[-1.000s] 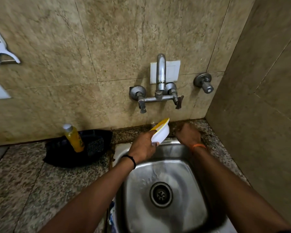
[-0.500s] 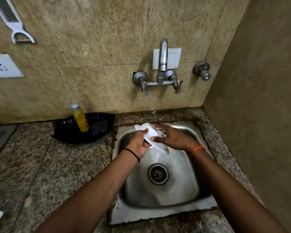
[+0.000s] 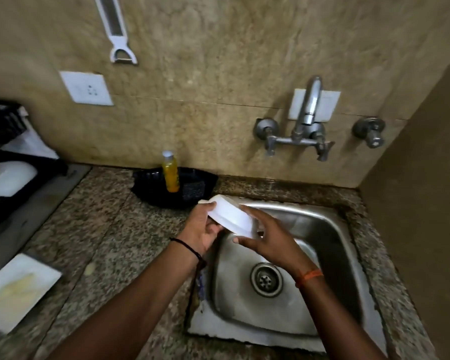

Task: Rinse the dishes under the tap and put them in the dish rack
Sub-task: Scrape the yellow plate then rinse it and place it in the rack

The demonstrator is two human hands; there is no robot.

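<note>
A small white bowl [image 3: 230,215] is held upside down and tilted over the left rim of the steel sink [image 3: 330,229]. My left hand [image 3: 202,228] grips its left edge from below. My right hand [image 3: 266,236] holds its right side, thumb under the rim and fingers over the base. The tap [image 3: 308,110] stands on the wall above the sink; no water is visible. The black dish rack [image 3: 3,183] sits at the far left with a white dish [image 3: 7,178] in it.
A black tray [image 3: 151,188] with a yellow bottle [image 3: 170,171] and a scrub pad stands against the wall left of the sink. A white square plate [image 3: 16,289] with yellowish residue lies at the counter's front left. A side wall closes the right.
Both hands carried the bowl from under the tap down and to the left, turning it upside down. My view has swung left, bringing the dish rack and square plate in.
</note>
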